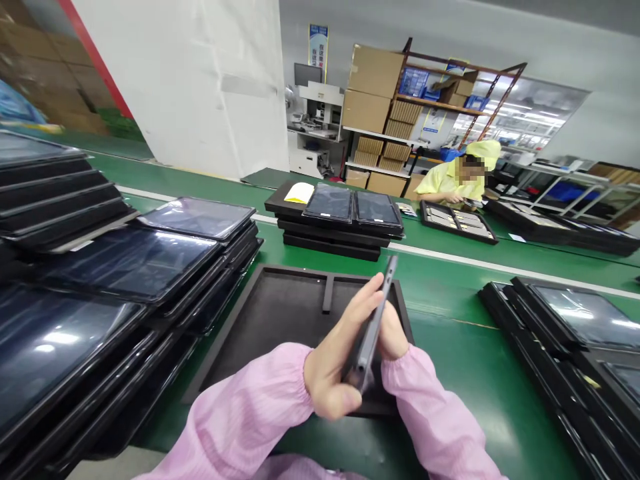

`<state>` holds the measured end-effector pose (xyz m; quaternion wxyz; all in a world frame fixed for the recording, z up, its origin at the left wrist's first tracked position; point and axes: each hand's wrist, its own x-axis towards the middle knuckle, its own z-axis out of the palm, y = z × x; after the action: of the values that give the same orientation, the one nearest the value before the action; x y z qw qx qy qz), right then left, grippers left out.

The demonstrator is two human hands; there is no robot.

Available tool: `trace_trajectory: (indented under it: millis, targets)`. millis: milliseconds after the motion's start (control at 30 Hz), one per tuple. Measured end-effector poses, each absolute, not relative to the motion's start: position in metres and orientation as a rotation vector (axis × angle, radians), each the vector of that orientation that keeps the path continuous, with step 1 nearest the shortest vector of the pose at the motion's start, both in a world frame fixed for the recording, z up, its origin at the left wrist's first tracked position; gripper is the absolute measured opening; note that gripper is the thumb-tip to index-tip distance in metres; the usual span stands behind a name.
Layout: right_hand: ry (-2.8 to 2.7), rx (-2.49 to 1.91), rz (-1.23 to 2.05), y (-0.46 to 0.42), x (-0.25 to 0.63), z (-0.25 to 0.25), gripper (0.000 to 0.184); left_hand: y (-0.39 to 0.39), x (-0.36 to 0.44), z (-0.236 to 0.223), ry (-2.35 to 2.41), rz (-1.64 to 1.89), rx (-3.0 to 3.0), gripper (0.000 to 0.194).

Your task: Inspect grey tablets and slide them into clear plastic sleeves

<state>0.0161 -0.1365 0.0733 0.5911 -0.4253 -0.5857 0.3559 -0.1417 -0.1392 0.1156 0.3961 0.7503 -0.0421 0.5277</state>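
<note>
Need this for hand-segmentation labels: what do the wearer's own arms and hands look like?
Left hand and right hand: bare, no gloves visible. Left sleeve and right sleeve: long, loose, light pink, faint fine lines in the fabric, gathered at the wrists. No cables or printed markings visible on either.

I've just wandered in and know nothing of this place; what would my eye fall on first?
Probably the thin dark device, held edge-on between the left hand and the right hand, above a black tray near the middle. Then the stacked glossy panels on the left, and a person in yellow at the back right.
</note>
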Motion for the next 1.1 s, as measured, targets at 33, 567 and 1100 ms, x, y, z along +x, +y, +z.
trace_trajectory:
  millis: [33, 567, 1100]
  targets:
    - [-1.373, -0.960, 0.801, -0.129, 0.025, 0.079, 0.044, -0.141, -0.145, 0.113, -0.137, 1.284, 1.997, 0.100]
    - [-1.489, -0.915, 0.745, -0.071, 0.073, 0.051, 0.029, -0.166, -0.124, 0.086, 0.188, 1.271, 2.255, 0.113]
    - [-1.272, -1.029, 0.767, -0.062, 0.082, 0.028, 0.033, -0.157, -0.106, 0.094, 0.139, 1.060, 2.075, 0.112]
